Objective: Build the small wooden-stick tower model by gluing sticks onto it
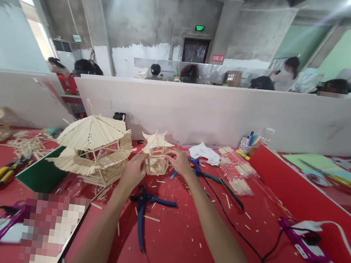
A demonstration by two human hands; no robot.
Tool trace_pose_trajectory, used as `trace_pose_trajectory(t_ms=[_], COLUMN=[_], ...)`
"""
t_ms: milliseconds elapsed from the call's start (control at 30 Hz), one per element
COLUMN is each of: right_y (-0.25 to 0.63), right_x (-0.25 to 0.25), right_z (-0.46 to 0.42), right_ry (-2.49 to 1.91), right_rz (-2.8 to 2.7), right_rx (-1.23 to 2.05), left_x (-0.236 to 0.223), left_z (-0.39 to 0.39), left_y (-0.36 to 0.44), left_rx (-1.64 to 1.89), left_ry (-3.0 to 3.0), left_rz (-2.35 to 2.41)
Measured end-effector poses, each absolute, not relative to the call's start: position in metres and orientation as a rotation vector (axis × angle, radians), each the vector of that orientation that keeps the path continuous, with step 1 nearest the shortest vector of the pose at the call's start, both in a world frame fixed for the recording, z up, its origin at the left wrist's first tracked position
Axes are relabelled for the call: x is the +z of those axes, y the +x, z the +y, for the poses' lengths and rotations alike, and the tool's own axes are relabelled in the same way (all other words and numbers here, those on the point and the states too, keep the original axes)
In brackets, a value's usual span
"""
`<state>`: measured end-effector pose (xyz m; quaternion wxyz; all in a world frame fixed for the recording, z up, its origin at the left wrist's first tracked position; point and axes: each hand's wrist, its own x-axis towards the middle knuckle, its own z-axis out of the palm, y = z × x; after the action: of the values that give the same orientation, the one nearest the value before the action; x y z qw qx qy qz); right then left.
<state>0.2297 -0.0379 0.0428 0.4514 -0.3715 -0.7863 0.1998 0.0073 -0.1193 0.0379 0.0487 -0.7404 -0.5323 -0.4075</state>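
Small stick pavilion point(156, 157), right of large model point(95, 149): both hands, left point(133, 171) and right point(178, 160), apparently closed around it; squeezing risked snapping sticks.

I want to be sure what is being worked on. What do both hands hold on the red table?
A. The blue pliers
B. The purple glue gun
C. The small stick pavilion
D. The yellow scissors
C: the left hand and right hand grip the small stick pavilion from both sides, while the blue pliers lie untouched on the red table.

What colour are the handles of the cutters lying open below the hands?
Blue, on the cutters; head view, the only one.
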Motion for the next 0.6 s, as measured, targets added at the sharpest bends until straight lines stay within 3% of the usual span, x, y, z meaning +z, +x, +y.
trace_pose_trajectory(t_ms=[600], right_y=[0.2268], right_x=[0.0353], right_z=[-0.0346], right_ry=[-1.029], right_rz=[-1.908], right_rx=[0.472], left_x=[0.0416], left_z=[-0.1278], left_y=[0.0156], left_rx=[-1.077], left_ry=[-2.224], left_rz=[-1.566])
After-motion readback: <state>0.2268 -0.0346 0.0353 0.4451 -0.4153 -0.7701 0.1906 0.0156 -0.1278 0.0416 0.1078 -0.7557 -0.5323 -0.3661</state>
